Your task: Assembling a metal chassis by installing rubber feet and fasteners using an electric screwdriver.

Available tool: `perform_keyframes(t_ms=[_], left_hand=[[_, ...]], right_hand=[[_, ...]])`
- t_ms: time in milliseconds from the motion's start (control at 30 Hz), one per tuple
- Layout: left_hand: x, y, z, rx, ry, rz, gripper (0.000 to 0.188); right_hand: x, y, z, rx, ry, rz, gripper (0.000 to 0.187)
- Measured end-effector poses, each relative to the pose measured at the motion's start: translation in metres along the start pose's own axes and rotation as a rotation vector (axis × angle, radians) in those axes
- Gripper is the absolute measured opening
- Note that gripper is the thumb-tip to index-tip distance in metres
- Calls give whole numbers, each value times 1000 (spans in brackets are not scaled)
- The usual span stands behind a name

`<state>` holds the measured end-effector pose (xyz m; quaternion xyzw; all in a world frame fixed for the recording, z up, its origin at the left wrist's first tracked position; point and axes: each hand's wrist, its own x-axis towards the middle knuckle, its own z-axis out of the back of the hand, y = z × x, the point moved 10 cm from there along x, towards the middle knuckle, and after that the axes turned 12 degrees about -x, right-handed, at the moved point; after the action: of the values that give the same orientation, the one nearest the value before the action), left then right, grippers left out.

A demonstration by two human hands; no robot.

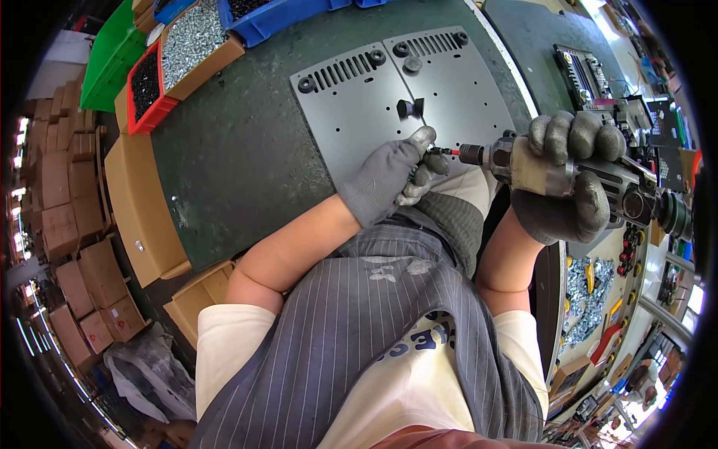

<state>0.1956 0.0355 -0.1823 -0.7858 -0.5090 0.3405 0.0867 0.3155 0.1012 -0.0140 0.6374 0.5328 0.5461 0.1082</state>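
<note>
Driver bit [452, 152]: pointed toward the person's left, its red shank extended from the dark chuck [471, 154], its tip brought right up to the left fingertips.
Power driver [535, 168]: gripped by the right hand [557, 213], gloved fingers wrapped about its body; long axis laid crosswise — chuck to the left, rear end to the right.
Left hand [389, 173]: curled inward at the tip, nearer to it than the right; whether the bit itself or a small part is pinched cannot be told.
Grey plates [348, 112]: laid side by side on the green table [232, 179], farther from the person than the bit — the seam between them is crossed by the driver's line, not followed.
Black flared piece [410, 109]: placed by the seam, just beyond the left fingertips.
Corner feet [306, 84]: seen at the plates' far corners, beside the slots.
Red bin [155, 112]: set well apart, at the table's far left.
</note>
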Motion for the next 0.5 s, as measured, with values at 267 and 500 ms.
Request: perform_keyframes(t_ms=[267, 500], left_hand=[[8, 14, 5, 34, -20, 83, 44], [10, -9, 1, 546, 40, -141, 48]], right_hand=[[-3, 3, 14, 105, 74, 67, 46], [-4, 2, 21, 201, 98, 31, 45]])
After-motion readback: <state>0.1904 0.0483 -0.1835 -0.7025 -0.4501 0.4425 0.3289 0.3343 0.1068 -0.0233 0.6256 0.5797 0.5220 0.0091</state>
